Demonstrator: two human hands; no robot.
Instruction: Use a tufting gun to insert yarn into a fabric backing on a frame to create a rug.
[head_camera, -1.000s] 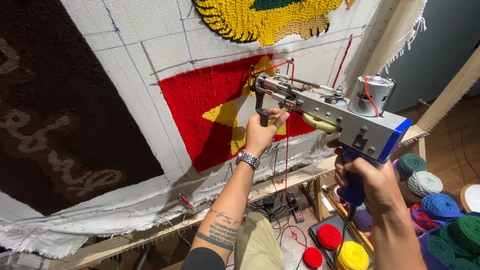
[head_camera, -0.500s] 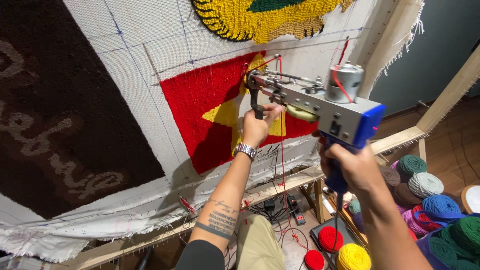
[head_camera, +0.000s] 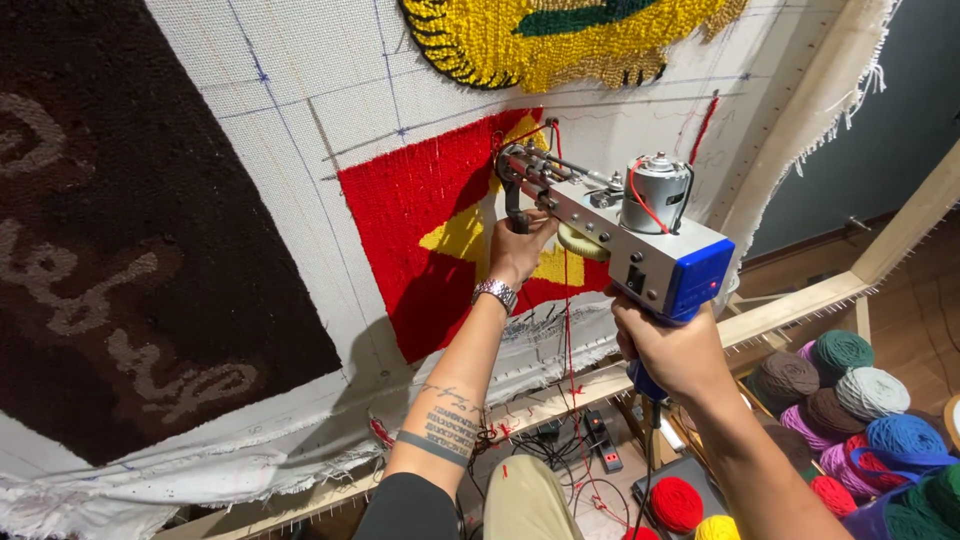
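I hold a grey and blue tufting gun (head_camera: 640, 235) against a white cloth (head_camera: 300, 120) stretched on a wooden frame. My left hand (head_camera: 518, 250) grips the gun's black front handle. My right hand (head_camera: 672, 350) is wrapped around the blue rear grip. The gun's needle tip touches the top edge of a red tufted patch (head_camera: 420, 230) with a yellow star shape (head_camera: 465, 235) in it. Red yarn (head_camera: 566, 300) runs down from the gun. A metal watch (head_camera: 495, 292) sits on my left wrist.
A dark brown tufted area (head_camera: 110, 230) with tan lettering fills the left of the cloth. A yellow and green tufted shape (head_camera: 560, 40) is at the top. Yarn balls (head_camera: 850, 400) in several colours lie at the lower right. Cables and a power strip (head_camera: 600, 440) lie on the floor below.
The gun and both hands have shifted left and slightly up along the red patch, toward its upper edge. The view has tilted with them.
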